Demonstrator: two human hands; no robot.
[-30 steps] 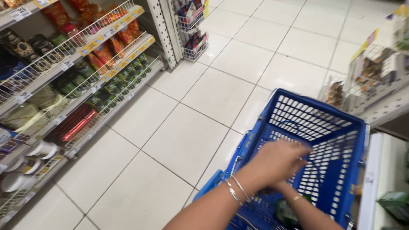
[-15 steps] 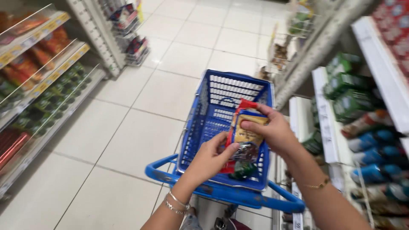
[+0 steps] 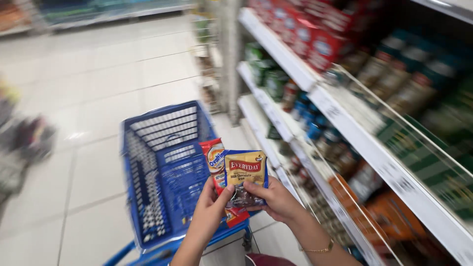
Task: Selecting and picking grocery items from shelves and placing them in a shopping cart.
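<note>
My left hand and my right hand hold two flat snack packets together over the near right corner of a blue plastic shopping trolley basket. The front packet is blue and yellow with a dark lower part; my right thumb presses on it. Behind it sits an orange and red packet, gripped by my left hand from below. Both packets stand upright and face me. A gold bracelet is on my right wrist.
Store shelves run along the right, stocked with red boxes, green packs, blue-capped bottles and jars behind wire rails. White tiled floor stretches left and ahead. A blurred display stands at the far left edge.
My view has swung right toward the shelves. The packets rose from over the basket's middle to its right corner, and the blue and yellow one now faces me in front.
</note>
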